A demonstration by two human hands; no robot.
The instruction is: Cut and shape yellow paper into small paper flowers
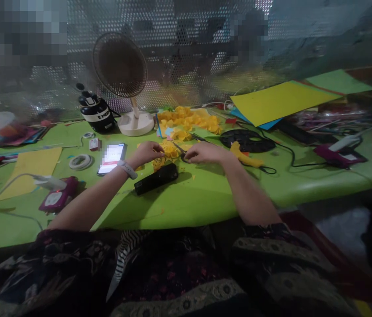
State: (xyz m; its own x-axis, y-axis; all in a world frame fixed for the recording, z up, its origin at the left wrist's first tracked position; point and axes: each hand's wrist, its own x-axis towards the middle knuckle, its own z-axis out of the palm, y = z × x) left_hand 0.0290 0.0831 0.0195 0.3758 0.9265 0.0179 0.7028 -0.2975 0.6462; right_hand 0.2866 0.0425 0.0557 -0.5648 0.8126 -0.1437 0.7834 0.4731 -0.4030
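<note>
My right hand is closed around the handles of a pair of scissors, whose blades point left over crinkled yellow paper pieces. Facing it, my left hand has its fingers pinched at the left edge of this yellow paper. Just in front of both hands lies a black elongated object, its kind unclear. Behind them spreads a heap of yellow paper flowers. A yellow glue gun rests to the right of my right hand.
On the green tabletop stand a fan and a black bottle. A lit phone, tape roll and purple power box lie left. Rightward are a black palette, coloured sheets and another purple box.
</note>
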